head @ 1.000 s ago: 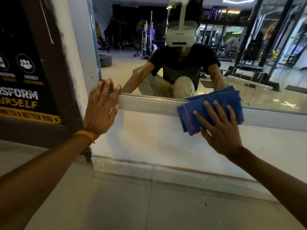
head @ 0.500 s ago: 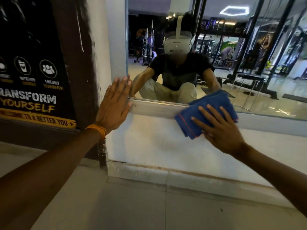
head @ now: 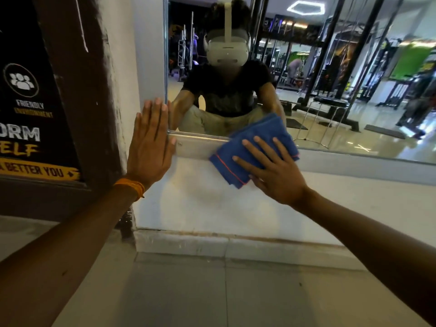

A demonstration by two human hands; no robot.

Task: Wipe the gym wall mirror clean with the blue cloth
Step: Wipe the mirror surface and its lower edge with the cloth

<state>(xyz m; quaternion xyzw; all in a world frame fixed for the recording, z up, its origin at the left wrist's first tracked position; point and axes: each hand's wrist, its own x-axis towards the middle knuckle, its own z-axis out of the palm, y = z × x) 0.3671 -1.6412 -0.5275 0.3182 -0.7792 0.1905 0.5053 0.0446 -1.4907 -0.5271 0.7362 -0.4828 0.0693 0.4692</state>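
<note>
The wall mirror [head: 330, 79] fills the upper right, set in a metal frame [head: 198, 145] above a low white wall. A folded blue cloth [head: 254, 135] with a red stitched edge lies over the mirror's bottom frame, near its lower left corner. My right hand [head: 273, 171] presses flat on the cloth with straight, spread fingers. My left hand [head: 151, 147], an orange band at its wrist, rests flat against the white wall at the mirror's left edge, fingertips up. The mirror reflects a crouching person wearing a white headset.
A dark poster with white and yellow lettering [head: 26, 128] hangs on the left, beside a brown pillar [head: 89, 102]. A low ledge [head: 236, 244] runs along the wall's foot above the grey tiled floor [head: 212, 291]. Gym machines show in the reflection.
The view has shifted right and closer. My left hand slid from the bottom frame up onto the mirror's left edge. The cloth under my right hand moved left toward the corner.
</note>
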